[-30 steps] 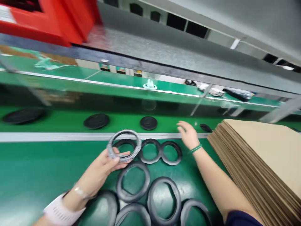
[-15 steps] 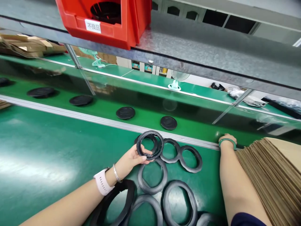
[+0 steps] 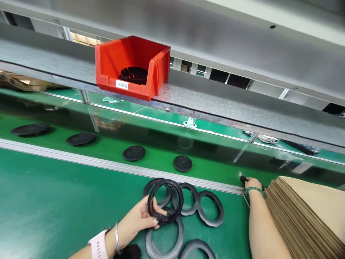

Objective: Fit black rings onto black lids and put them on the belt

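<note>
My left hand (image 3: 140,220) holds a black rubber ring (image 3: 165,201) by its lower left edge, tilted up above several more black rings (image 3: 210,208) lying on the green worktop (image 3: 54,201). My right hand (image 3: 252,182) reaches over the metal rail to the conveyor belt (image 3: 156,158). Its fingers are bent down out of sight beside a small dark part (image 3: 243,178), so I cannot see whether they grip it. A green bracelet sits on that wrist.
Black round discs (image 3: 133,153) lie spaced along the conveyor. A tall stack of cardboard sheets (image 3: 304,216) fills the right side next to my right arm. A red bin (image 3: 132,66) with black rings inside sits on the metal shelf overhead.
My right hand went from hovering open over the worktop to reaching across the rail onto the belt. The left hand keeps hold of its ring. The view has tilted upward, showing the whole red bin.
</note>
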`<state>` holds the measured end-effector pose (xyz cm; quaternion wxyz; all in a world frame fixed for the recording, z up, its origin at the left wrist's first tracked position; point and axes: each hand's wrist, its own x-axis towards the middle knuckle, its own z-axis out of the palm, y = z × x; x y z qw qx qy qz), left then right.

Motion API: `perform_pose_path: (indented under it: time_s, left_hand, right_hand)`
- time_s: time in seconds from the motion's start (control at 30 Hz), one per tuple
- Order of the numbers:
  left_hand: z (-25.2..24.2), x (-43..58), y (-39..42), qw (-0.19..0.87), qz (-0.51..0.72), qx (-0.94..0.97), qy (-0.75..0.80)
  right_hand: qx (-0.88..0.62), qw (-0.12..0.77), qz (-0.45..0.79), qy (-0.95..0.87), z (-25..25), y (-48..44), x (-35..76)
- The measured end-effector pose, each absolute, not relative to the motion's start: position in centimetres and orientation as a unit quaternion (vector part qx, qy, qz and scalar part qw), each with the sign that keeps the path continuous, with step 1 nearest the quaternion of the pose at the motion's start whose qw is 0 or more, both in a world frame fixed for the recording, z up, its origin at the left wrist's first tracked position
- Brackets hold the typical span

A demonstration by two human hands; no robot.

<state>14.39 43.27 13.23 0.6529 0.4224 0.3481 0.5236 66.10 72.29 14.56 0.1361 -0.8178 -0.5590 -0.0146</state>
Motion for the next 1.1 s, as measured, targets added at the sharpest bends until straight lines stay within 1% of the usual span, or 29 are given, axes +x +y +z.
perform_pose_path:
  time_s: [0.1,0.17,0.33,0.53,0.63,0.73,0.83,0.9,0.93,1.0,1.03,1.1]
  left_hand:
    - [13.1,14.3,43.0,0.657,0.508,0.433,0.350]
    - [13.3,14.3,42.9,0.656,0.508,0.434,0.351]
    - [13.7,14.6,43.1,0.645,0.525,0.430,0.352]
    - [13.7,15.1,43.2,0.634,0.544,0.421,0.353]
    - [13.9,15.4,43.2,0.632,0.551,0.407,0.361]
    - [14.3,15.5,43.1,0.621,0.554,0.401,0.383]
    - [14.6,15.5,42.9,0.610,0.546,0.403,0.409]
    - [14.9,15.6,42.7,0.602,0.534,0.407,0.432]
    - [15.0,15.6,42.6,0.597,0.527,0.410,0.444]
    - [15.1,15.7,42.3,0.588,0.516,0.420,0.460]
    - [15.1,15.8,42.2,0.583,0.513,0.425,0.464]
    - [15.1,15.9,42.0,0.576,0.512,0.429,0.472]
  right_hand:
    - [-0.824,0.108,0.017,-0.556,14.8,72.3,66.0]
    - [-0.812,0.111,0.034,-0.572,14.8,72.2,65.4]
    - [-0.760,0.153,0.060,-0.629,14.5,72.4,61.7]
    - [-0.762,0.183,0.069,-0.617,15.7,71.6,59.2]
    - [-0.744,0.221,0.063,-0.628,17.1,70.6,58.3]
    - [-0.707,0.276,0.066,-0.648,18.5,69.1,55.5]
    - [-0.642,0.331,0.096,-0.685,19.4,65.5,50.1]
    - [-0.569,0.354,0.142,-0.728,20.0,61.3,45.6]
    - [-0.488,0.383,0.179,-0.764,20.4,59.0,43.3]
    - [-0.364,0.408,0.228,-0.805,21.0,54.5,39.3]
    - [-0.321,0.415,0.231,-0.820,21.2,52.7,37.6]
    - [-0.259,0.424,0.189,-0.847,20.9,50.2,35.3]
